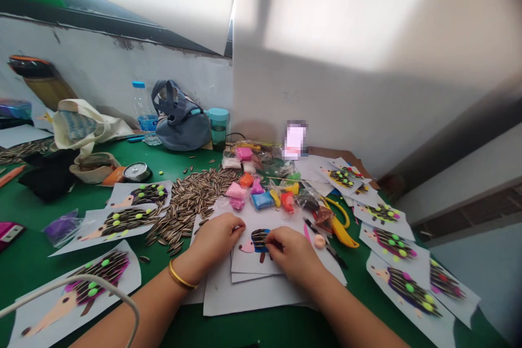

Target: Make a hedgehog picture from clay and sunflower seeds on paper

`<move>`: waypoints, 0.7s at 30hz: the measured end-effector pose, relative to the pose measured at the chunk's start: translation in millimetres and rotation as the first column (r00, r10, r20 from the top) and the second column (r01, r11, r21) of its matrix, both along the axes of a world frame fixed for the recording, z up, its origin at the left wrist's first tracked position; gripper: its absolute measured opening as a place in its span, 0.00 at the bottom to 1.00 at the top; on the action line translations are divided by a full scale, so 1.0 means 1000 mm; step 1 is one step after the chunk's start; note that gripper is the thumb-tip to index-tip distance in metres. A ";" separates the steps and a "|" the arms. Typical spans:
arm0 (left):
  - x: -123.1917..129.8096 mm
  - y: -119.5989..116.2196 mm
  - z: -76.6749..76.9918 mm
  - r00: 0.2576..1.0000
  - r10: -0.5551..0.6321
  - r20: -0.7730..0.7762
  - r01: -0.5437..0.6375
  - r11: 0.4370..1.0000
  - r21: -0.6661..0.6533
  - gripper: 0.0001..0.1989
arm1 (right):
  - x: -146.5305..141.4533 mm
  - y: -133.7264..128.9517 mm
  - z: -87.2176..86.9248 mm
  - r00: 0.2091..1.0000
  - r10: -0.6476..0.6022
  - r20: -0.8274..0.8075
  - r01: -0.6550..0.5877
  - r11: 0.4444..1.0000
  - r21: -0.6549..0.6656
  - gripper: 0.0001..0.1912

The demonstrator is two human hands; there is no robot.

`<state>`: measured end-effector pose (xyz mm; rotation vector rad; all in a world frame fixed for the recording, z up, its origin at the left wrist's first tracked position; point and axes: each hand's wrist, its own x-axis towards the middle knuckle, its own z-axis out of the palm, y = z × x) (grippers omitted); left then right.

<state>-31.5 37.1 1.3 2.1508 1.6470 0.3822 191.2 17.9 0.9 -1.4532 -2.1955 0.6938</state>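
Observation:
A small hedgehog picture on white paper (253, 266) lies in front of me. Its hedgehog (260, 241) has a pink face, a blue clay body and striped sunflower seeds stuck on as spines. My right hand (291, 250) is closed over the body's right side, thumb and forefinger pinching what looks like a sunflower seed against the blue clay. Just left of the paper's upper edge, my left hand (218, 236) has thumb and fingertips pressed together; anything between them is too small to make out. Behind that hand spreads a pile of sunflower seeds (196, 193).
Bagged coloured clay, including a blue packet (262, 200), lies beyond the paper. Scissors (332, 250) and a yellow-handled tool (345, 232) are at right. Hedgehog pictures (118, 217) line both sides. A white cable (101, 283) crosses the lower left. A bottle (142, 114) and bag (181, 122) stand behind.

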 end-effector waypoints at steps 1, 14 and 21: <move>0.000 0.000 0.000 1.000 0.003 0.005 -0.003 1.000 -0.002 0.12 | 0.000 0.000 -0.001 1.000 0.000 0.008 0.000 1.000 0.008 0.08; 0.001 -0.001 0.002 1.000 0.003 -0.006 -0.003 1.000 0.000 0.12 | -0.006 0.001 -0.004 0.993 0.006 0.120 -0.014 0.998 0.063 0.08; 0.002 -0.001 0.003 1.000 0.004 -0.010 -0.004 1.000 -0.002 0.12 | -0.004 0.002 -0.006 0.993 0.016 0.114 -0.024 0.997 0.069 0.09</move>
